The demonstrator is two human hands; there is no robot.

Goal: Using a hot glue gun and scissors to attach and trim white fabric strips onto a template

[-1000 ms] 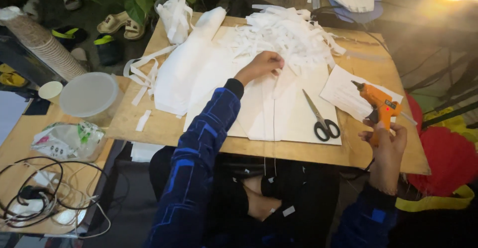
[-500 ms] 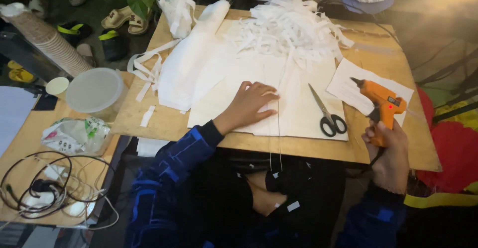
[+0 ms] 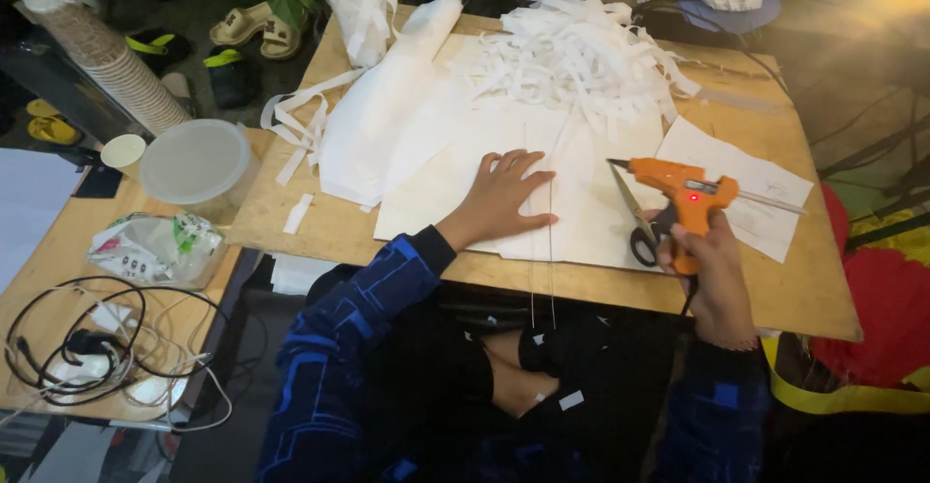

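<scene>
Plywood board (image 3: 320, 226) fills the middle of the frame, laid across my lap, with a lower wooden table (image 3: 58, 260) running down the left edge. Far left, bottom, a tangle of black and white cables (image 3: 87, 352) sits on that table; above it a crumpled plastic bag (image 3: 145, 248), then a round clear tub with a lid (image 3: 194, 161), and a tall stack of paper cups (image 3: 107, 57) leaning in the upper left corner. Sandals (image 3: 254, 28) lie on the floor beyond. Moving right onto the board: loose white strips (image 3: 291, 124), then a thick folded bundle of white material (image 3: 387, 105), and a big heap of cut white strips (image 3: 581, 52) at upper centre. My left hand (image 3: 504, 197) lies flat, fingers spread, palm down on the large white sheets (image 3: 572, 192) at centre, gripping nothing, just pressing on them. Right of centre, black-handled scissors (image 3: 635, 221) rest on the sheets, partly behind the tool. My right hand (image 3: 712, 270) is closed around the handle of an orange glue gun (image 3: 683, 192), nozzle pointing left over the sheets, a red light glowing on its side. Another white sheet (image 3: 765, 221) lies under it at the right.
</scene>
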